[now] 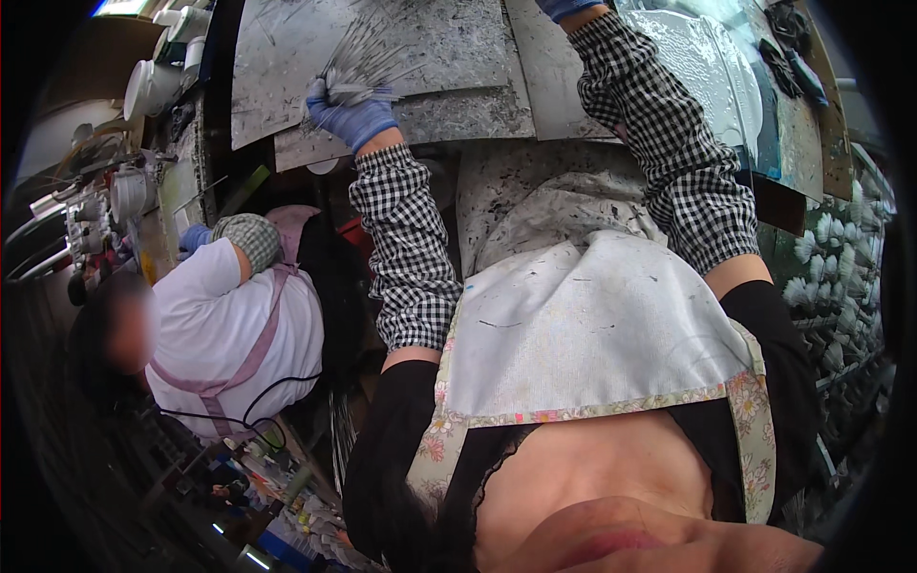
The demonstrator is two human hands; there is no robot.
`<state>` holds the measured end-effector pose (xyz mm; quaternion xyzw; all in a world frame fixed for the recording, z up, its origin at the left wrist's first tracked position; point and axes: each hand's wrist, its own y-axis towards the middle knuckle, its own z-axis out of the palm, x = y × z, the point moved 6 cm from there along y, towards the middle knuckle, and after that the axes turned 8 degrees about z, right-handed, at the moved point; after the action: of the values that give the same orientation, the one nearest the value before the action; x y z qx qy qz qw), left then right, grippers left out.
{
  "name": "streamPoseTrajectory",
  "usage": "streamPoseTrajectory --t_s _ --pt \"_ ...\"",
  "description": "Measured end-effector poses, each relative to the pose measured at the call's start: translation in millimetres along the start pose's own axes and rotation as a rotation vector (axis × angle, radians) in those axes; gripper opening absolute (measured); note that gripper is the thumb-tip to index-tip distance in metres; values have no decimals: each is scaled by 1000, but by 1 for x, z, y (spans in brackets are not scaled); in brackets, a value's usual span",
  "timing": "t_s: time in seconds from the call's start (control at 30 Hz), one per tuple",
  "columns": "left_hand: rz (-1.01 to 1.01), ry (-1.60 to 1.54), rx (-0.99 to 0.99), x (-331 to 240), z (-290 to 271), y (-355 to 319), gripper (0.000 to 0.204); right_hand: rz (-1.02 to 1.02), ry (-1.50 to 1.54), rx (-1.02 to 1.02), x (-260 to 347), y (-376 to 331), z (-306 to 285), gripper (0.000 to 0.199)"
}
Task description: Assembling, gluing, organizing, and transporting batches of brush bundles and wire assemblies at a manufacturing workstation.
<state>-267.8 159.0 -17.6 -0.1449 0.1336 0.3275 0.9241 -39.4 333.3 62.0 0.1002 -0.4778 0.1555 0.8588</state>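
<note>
My left hand, in a blue glove, is closed around a bundle of thin grey sticks. The sticks fan out from the fist over a stained grey work board, pointing away from me and to the right. What they are made of I cannot make out. At the top edge, only the wrist part of my blue-gloved right hand shows. Its fingers lie outside the picture, so anything in them is hidden. Black-and-white checked sleeves cover both my forearms.
Right of my right arm lies a wet, shiny white surface, with dark gloves beyond it. White feathery bundles fill a rack at the right. A co-worker sits close at my left. White tubs stand at the far left.
</note>
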Motion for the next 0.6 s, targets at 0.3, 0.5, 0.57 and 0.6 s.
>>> streamPoseTrajectory --t_s 0.3,0.5,0.57,0.6 --pt "-768 -401 555 82 57 -23 20 21 -720 387 -22 -18 27 22" --pt "-40 211 146 73 30 -1 11 -63 -675 398 -4 -41 20 33" --pt "-23 178 102 72 41 -10 12 -336 -278 293 28 -61 10 34" --pt "13 199 94 63 42 -13 13 -491 -276 218 48 -91 30 30"
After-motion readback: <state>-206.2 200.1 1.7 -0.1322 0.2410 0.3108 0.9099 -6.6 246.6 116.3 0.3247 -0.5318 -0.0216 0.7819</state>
